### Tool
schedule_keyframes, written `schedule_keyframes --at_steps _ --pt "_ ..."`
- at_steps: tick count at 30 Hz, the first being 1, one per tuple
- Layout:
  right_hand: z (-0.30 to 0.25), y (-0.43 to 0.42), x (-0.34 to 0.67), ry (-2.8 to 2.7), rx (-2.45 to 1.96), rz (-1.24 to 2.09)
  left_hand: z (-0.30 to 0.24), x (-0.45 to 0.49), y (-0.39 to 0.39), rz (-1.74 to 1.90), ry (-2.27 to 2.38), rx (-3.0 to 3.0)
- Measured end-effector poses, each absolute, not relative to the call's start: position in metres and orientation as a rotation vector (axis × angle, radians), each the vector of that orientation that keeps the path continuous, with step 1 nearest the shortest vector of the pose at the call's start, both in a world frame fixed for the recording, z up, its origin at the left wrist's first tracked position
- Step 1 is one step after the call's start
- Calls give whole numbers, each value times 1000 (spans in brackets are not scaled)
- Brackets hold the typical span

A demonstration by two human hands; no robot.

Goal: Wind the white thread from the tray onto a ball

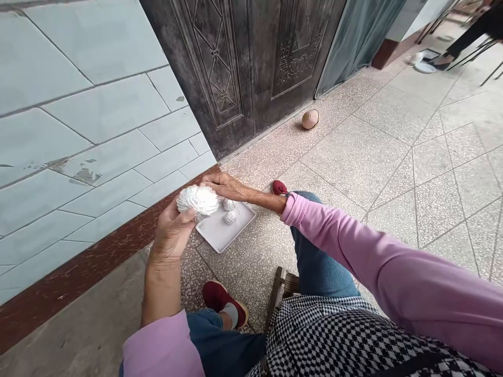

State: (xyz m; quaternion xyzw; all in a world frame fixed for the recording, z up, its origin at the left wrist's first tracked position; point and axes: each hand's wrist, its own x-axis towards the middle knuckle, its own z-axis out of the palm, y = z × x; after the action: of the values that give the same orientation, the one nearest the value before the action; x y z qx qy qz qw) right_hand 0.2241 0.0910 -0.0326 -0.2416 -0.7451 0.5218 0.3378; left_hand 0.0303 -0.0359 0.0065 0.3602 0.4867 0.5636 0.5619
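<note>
My left hand [173,230] is closed around a silvery crumpled foil bundle [197,199], held up above the floor near the tiled wall. My right hand [225,184] reaches out over a white square tray [220,236] on the floor, its fingers curled at the edge of the bundle. Two small silver foil pieces [230,210] lie on the tray just below that hand. Both arms wear pink sleeves.
A dark carved metal door [243,63] stands ahead and a pale tiled wall [78,131] is at the left. A round brown object [310,119] lies by the door. My red shoes [220,298] rest on the speckled floor. Another person's legs [463,42] show far right.
</note>
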Motion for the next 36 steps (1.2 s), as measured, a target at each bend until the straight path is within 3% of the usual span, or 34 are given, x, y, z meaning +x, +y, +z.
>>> schedule_keyframes --at_steps 7,14,24,36 --pt "-23 58 214 -2108 -780 1430 -1 21 -21 1601 1148 805" --pt "-22 34 215 -2283 -599 1420 -24 2 -12 1749 1306 772" --pt "8 58 240 -1968 -640 1400 -32 10 -13 1524 1456 822" --pt "-20 94 241 -1814 -625 1452 -2 34 -31 1174 1131 913"
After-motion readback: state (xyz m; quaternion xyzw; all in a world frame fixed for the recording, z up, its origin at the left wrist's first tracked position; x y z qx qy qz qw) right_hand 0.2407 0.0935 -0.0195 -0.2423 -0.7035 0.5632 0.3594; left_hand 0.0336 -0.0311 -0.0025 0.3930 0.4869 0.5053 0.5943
